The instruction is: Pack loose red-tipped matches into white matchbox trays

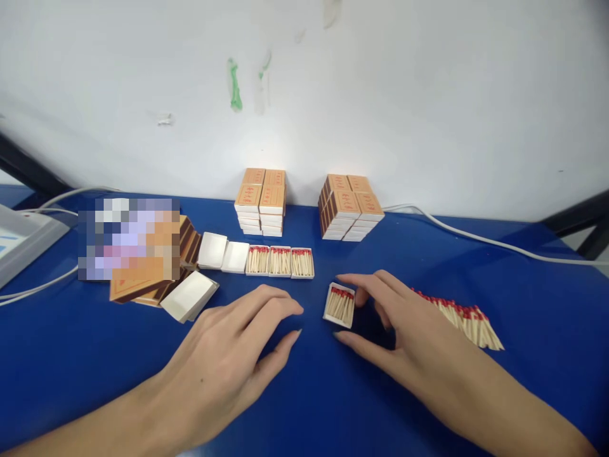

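A white matchbox tray (339, 305) full of red-tipped matches lies on the blue table, between my two hands. My right hand (394, 324) is curved around the tray's right side, thumb and index finger spread apart near its corners; whether a fingertip touches it I cannot tell. To the left of the tray, my left hand (247, 343) hovers with thumb and index finger apart and nothing between them. Beyond the hands, a row holds several filled trays (280, 261) and, at its left end, white trays (235, 257) with no matches showing. Loose matches (469, 320) lie right of my right hand, partly hidden by it.
Two stacks of orange matchboxes, a left stack (261, 200) and a right stack (351, 206), stand near the white wall. More matchbox sleeves (137, 285) and a white tray (188, 296) are heaped at left, beside a pixelated patch. White cables (476, 244) cross the table's back.
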The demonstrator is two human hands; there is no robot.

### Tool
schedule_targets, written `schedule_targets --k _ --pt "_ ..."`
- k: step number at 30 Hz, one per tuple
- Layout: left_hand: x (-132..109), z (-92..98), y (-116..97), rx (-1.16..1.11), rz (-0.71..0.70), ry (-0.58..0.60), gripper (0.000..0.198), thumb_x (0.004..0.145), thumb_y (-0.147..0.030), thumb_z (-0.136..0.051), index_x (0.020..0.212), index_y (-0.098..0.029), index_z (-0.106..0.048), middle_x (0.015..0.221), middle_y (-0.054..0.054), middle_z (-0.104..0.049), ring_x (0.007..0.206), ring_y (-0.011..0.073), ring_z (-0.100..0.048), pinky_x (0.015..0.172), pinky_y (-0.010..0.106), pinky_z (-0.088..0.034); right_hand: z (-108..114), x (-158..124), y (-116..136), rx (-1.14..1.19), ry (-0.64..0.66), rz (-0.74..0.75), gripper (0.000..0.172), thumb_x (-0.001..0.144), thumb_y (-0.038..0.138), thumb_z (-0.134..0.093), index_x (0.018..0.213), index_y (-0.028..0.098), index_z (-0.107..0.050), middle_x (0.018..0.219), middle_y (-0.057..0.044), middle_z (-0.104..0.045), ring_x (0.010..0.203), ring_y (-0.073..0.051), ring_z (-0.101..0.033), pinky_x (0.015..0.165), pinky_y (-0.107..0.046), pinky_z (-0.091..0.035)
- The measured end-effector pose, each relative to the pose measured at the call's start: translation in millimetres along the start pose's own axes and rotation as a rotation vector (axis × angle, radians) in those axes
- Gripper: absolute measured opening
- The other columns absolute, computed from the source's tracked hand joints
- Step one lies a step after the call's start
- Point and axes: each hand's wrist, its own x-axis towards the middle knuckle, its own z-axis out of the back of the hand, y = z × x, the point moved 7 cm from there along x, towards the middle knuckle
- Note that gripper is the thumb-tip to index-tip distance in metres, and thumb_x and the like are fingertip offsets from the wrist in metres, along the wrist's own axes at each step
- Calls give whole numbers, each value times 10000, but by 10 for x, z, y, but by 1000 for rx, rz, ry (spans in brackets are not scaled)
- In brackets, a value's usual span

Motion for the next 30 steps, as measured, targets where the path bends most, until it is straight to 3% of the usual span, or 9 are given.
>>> schedule_targets --k 6,10,18,26,30 --pt "-19 -32 -39 -4 -17 20 231 1140 -159 -603 1356 -240 -610 1227 22 -750 983 138 -780 766 271 -608 114 202 -74 73 -6 -34 376 1102 484 -683 1436 312 -675 1189 -43 -704 792 -172 -627 709 -341 -520" --pt "-37 -44 -58 -3 -40 19 232 1140 -157 -599 1357 -239 -610 1171 19 -757 946 146 -781 749 276 -614 194 403 -73 92 -15 -11 385 1080 425 -707 1435 277 -690 1114 -40 -741 831 -191 -648 754 -346 -509" --pt "-37 -52 -152 47 -95 13 211 1132 -146 -592 1327 -219 -625 1089 12 -758 864 163 -771 686 315 -608 234 680 10 179 99 6 375 1059 370 -726 1412 249 -690 908 17 -766 776 -183 -696 732 -320 -507" --pt "-29 64 -210 184 -132 -105 120 1148 -148 -571 1236 -193 -638 837 -36 -716 648 138 -703 580 330 -525 216 738 -1 212 110 -11 418 1042 384 -741 1436 253 -695 890 14 -777 756 -181 -710 714 -321 -531" --pt "-26 152 -199 300 -145 -176 110 1097 -105 -662 1180 -178 -659 866 -7 -758 713 163 -713 647 360 -529 224 720 -15 222 101 -35 495 1025 449 -774 1481 277 -686 884 16 -780 760 -193 -725 717 -333 -550"
